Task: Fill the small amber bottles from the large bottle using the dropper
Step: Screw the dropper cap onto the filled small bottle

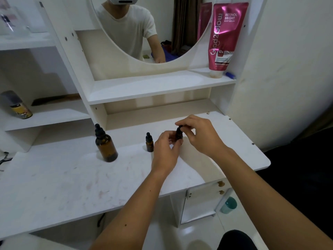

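Observation:
A large amber bottle (106,147) with a black dropper cap stands on the white vanity top (72,177), left of centre. A small amber bottle (149,144) with a black dropper cap stands upright to its right. A second small amber bottle (179,134) sits between my hands. My left hand (164,150) grips its body from the left. My right hand (200,134) pinches its black dropper cap (180,127) from above. The bottle's base is hidden behind my left fingers.
A pink tube (225,37) and a blue item (230,75) stand on the upper shelf (153,87) below the round mirror (144,29). A spray can (17,105) leans on the left shelf. A teal-capped container (229,205) sits on the floor beside the cabinet.

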A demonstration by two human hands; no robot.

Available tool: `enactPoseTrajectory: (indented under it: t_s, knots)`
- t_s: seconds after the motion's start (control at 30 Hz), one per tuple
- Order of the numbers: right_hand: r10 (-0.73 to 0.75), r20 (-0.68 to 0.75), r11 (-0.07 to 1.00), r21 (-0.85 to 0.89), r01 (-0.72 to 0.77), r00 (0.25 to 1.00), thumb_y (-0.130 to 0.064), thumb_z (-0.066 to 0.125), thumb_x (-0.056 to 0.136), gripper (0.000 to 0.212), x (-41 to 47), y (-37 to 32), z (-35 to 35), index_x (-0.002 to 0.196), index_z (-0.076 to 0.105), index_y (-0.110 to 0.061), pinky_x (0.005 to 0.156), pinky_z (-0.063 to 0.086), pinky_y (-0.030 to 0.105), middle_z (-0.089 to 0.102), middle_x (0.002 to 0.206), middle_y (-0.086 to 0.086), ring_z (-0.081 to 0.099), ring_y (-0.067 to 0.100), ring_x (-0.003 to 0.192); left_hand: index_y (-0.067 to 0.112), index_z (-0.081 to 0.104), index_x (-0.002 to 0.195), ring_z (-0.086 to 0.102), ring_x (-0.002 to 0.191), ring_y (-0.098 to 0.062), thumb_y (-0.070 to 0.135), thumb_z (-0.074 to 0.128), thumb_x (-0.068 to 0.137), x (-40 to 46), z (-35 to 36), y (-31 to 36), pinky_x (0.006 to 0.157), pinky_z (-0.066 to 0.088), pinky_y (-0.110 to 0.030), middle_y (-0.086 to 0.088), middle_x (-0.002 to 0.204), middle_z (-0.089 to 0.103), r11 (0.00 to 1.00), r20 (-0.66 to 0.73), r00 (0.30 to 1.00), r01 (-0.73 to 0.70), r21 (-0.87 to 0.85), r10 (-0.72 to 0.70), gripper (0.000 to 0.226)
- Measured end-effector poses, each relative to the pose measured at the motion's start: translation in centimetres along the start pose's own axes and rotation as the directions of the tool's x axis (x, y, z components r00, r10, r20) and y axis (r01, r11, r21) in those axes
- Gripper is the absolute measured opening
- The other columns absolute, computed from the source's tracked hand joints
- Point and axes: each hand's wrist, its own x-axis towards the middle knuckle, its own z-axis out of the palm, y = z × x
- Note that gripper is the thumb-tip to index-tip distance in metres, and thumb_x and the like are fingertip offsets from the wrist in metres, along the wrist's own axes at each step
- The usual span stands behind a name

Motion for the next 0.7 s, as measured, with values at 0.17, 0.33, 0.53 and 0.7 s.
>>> enactPoseTrajectory:
  t_s: [0.17,0.33,0.53,0.7]
  knots:
    - [0.075,0.010,0.996,0.056,-0.075,0.997,-0.006,0.072,0.095,0.022,-0.11,0.20,0.36,0.113,0.078,-0.016,0.086,0.060,0.033,0.074,0.100,-0.001,0.072,0.016,0.085,0.020,0.068,0.115,0.065,0.103,0.003,0.015,0.071,0.098,0.07,-0.06,-0.05,0.089,0.048,-0.008,0.011,0.110,0.071,1.000,0.007,1.000,0.003,-0.006,-0.003,0.018]
    - [0.183,0.015,0.982,0.040,-0.183,0.983,-0.027,0.078,0.092,0.023,0.19,-0.20,0.47,0.112,0.075,-0.018,0.081,0.058,0.027,0.068,0.094,-0.002,0.068,0.013,0.080,0.020,0.068,0.116,0.067,0.101,0.001,0.014,0.070,0.099,0.13,-0.06,-0.18,0.090,0.054,-0.015,0.010,0.110,0.071,1.000,0.009,1.000,0.010,-0.021,-0.010,0.019]
    - [0.274,0.046,0.961,0.015,-0.275,0.961,-0.032,0.076,0.092,0.016,0.20,-0.07,0.55,0.102,0.074,-0.018,0.077,0.058,0.032,0.071,0.085,-0.003,0.066,0.012,0.076,0.021,0.068,0.116,0.067,0.102,-0.001,0.015,0.070,0.099,0.16,-0.05,-0.17,0.090,0.054,-0.017,0.010,0.110,0.071,1.000,0.003,1.000,0.024,-0.013,-0.024,0.018]
    - [0.255,0.065,0.965,0.038,-0.258,0.965,-0.030,0.073,0.094,0.015,0.04,-0.04,0.34,0.108,0.074,-0.022,0.079,0.057,0.030,0.069,0.088,-0.005,0.066,0.011,0.078,0.019,0.068,0.118,0.067,0.103,-0.002,0.012,0.069,0.099,0.12,-0.01,-0.07,0.091,0.055,-0.017,0.009,0.112,0.071,1.000,0.004,1.000,0.019,-0.015,-0.019,0.020]
